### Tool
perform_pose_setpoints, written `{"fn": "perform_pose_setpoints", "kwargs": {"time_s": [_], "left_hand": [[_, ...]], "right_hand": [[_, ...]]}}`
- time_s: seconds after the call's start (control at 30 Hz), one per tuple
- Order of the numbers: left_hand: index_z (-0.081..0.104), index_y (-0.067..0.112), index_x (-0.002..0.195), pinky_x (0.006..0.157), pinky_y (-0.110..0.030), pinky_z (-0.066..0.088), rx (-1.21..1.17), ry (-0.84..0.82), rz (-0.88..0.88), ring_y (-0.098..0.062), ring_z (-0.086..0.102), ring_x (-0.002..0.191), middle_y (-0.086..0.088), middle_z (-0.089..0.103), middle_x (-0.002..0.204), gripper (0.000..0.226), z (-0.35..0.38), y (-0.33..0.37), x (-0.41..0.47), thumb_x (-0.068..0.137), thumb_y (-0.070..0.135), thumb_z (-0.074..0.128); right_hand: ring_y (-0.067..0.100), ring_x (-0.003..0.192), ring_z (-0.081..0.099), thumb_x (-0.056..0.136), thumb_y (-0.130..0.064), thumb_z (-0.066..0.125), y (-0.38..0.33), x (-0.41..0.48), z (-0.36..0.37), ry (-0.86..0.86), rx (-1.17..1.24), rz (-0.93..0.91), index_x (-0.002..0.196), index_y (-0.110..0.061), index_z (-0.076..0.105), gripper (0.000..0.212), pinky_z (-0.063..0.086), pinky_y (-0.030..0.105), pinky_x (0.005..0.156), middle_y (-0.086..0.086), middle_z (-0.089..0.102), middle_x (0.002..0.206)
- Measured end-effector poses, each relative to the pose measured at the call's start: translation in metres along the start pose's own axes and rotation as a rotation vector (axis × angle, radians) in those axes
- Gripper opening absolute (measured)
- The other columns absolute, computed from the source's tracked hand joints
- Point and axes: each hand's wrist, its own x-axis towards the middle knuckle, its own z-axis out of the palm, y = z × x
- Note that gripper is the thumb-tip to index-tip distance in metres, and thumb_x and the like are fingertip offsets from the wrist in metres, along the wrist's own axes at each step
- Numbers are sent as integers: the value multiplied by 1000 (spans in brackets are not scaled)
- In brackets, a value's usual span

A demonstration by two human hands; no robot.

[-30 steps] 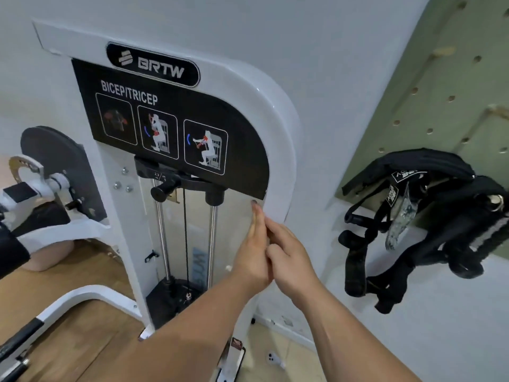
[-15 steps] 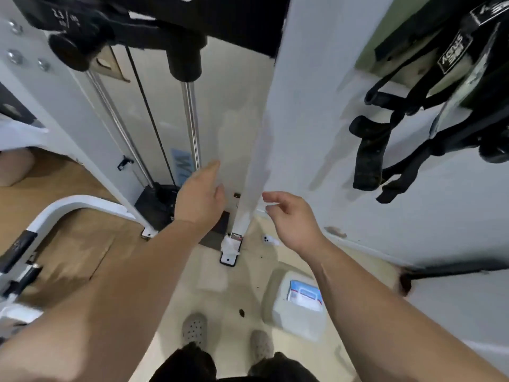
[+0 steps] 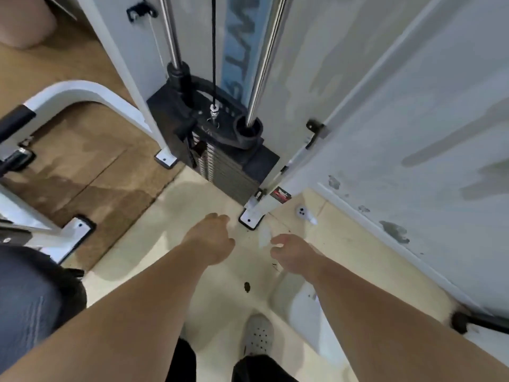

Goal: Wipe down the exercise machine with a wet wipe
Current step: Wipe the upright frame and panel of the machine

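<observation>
Looking straight down: my dark trouser legs at the bottom edge, one grey perforated shoe [image 3: 259, 337] on the pale tile floor [image 3: 154, 252], a dark spot [image 3: 247, 287] on the tile just ahead of it. A white tub [image 3: 301, 307] sits on the floor, partly under my right forearm. Both arms reach forward and down. Left hand [image 3: 212, 239] hangs with fingers loosely curled, holding nothing, thumb side toward the machine's foot. Right hand [image 3: 292, 253] has fingers curled inward; the wet wipe [image 3: 263, 239] shows as a pale blurred scrap right at its fingertips, between my two hands (too smeared to tell whether I am pinching it or it is only beside them). Just beyond the wipe, the black-edged white foot plate [image 3: 251, 216] of the exercise machine [image 3: 124, 62] rests on the tile. Behind that, the black weight stack [image 3: 225, 172], with two chrome guide rods [image 3: 263, 64] and a thin black cable [image 3: 213, 51] rising from it. Small white object [image 3: 303, 212] on the floor by the scuffed white wall [image 3: 413, 133] to the right. Wooden flooring [image 3: 82, 166] to the left
</observation>
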Motion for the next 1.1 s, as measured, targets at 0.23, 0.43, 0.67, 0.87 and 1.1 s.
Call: {"fn": "perform_pose_setpoints", "kwargs": {"time_s": [0.23, 0.43, 0.67, 0.87, 1.1], "left_hand": [[25, 25, 159, 114, -40, 40, 11, -35, 43, -23, 38, 144, 0, 25, 163, 66, 122, -39, 151, 100, 36, 51], [25, 26, 158, 114, -43, 39, 180, -133, 95, -26, 39, 144, -1, 24, 164, 67, 214, -65, 248, 99, 42, 53], [21, 26, 160, 115, -43, 38, 279, -185, 94, -26, 38, 145, -3, 14, 168, 71, 253, -90, 296, 99, 44, 53], [25, 27, 160, 109, -33, 41, 71, -166, 3, -24, 45, 138, -3, 35, 158, 71, 250, -96, 285, 99, 44, 57], [39, 27, 153, 101, -32, 46, -237, -103, -143, -26, 56, 124, -7, 53, 146, 63, 224, -78, 240, 96, 41, 63]], "right_hand": [[28, 132, 52, 99, -32, 51, 79, 202, 74, -69, -291, 35, 147, -24, 53, 49, 49, 38, 105, 2, 47, 150], [32, 140, 42, 99, -41, 52, 137, 326, 113, -54, -367, 13, 155, -26, 41, 59, 43, 43, 111, 7, 34, 158], [35, 152, 16, 95, -58, 55, 156, 407, 144, -115, -434, 93, 160, -13, 27, 83, 28, 50, 120, 12, 16, 166], [24, 152, 26, 103, -38, 57, 153, 386, 149, -122, -220, 40, 161, -6, 20, 76, 30, 34, 117, 4, 13, 170], [30, 143, 41, 103, -21, 57, 153, 323, 136, -99, 24, 75, 159, -15, 34, 60, 40, 35, 105, 10, 33, 163]]}}
